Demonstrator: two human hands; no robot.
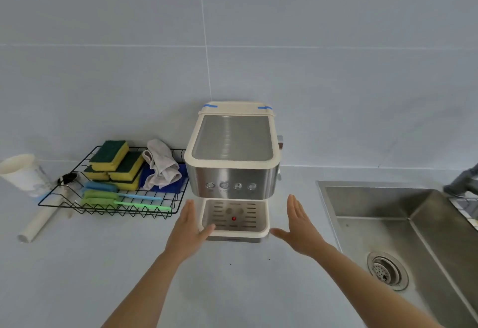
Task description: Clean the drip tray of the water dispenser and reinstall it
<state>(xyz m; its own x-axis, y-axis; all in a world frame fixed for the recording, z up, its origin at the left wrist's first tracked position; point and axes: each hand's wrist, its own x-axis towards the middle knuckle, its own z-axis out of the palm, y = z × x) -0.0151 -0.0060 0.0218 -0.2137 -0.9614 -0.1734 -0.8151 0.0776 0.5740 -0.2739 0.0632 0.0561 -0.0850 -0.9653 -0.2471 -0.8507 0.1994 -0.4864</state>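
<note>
We are at the very start, as far as we can judge: the drip tray sits seated in the base of the water dispenser, its slotted metal grate in place with a small red float showing near the middle, and nothing has been pulled out, rinsed or wiped. Removing the tray, washing it, drying it and sliding it back all appear to lie ahead. Our left hand is spread flat with its fingers straight and holding nothing; the tray's left wall lies just to the inner side of those fingers, and the thumb tip looks to touch or nearly touch the tray's front left corner, though we cannot tell which. Our right hand is likewise spread and empty, its fingers pointing toward the wall, with the tray's right wall near their inner side but apart from them, a strip of bench showing between; the thumb reaches toward the front right corner without clearly meeting it. So the tray lies between the two sets of fingers, bracketed but not gripped. Beyond the left fingers, a wire rack holds sponges, a grey cloth and brushes, and beyond the right fingers the steel sink waits for the rinse.
</note>
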